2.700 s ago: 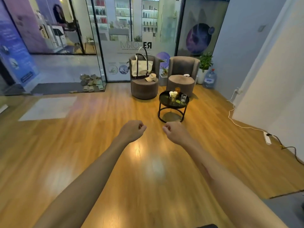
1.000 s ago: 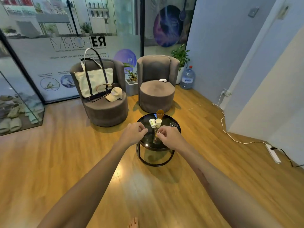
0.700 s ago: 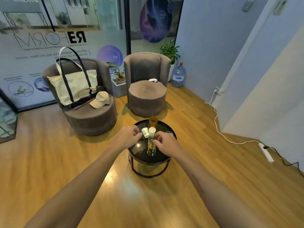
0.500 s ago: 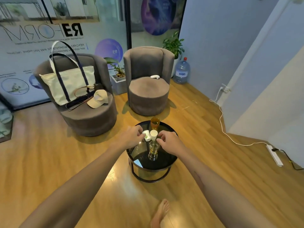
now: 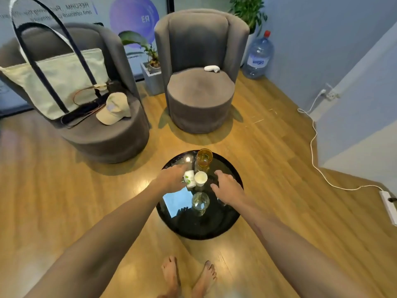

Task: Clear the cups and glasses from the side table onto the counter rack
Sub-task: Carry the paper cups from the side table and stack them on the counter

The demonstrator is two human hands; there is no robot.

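With both arms stretched over the round black worktop (image 5: 199,224), my left grip (image 5: 171,179) touches the leaf-print paper cup (image 5: 189,178), fingers released, not clenched. Right grip (image 5: 227,188) hovers released beside the plain white cup (image 5: 201,178). Amber glass (image 5: 204,159) stands behind the cups, clear glass (image 5: 200,203) nearer me.

Desk (image 5: 214,224): one, round and black. On it, paper cups: two, a printed cup (image 5: 189,178) left and a plain cup (image 5: 201,178) right, side by side. Glasses: two plainly seen, an amber glass (image 5: 204,158) at the far edge and a clear glass (image 5: 200,203) nearer; anything under the right hand (image 5: 228,189) cannot be counted. Hands: two, with the left hand (image 5: 171,179). Chairs: two, left chair (image 5: 103,134) and right chair (image 5: 199,100). Bag (image 5: 55,80): one. Cap (image 5: 113,109): one. Water bottle (image 5: 257,57): one. Bare feet (image 5: 187,278): two.
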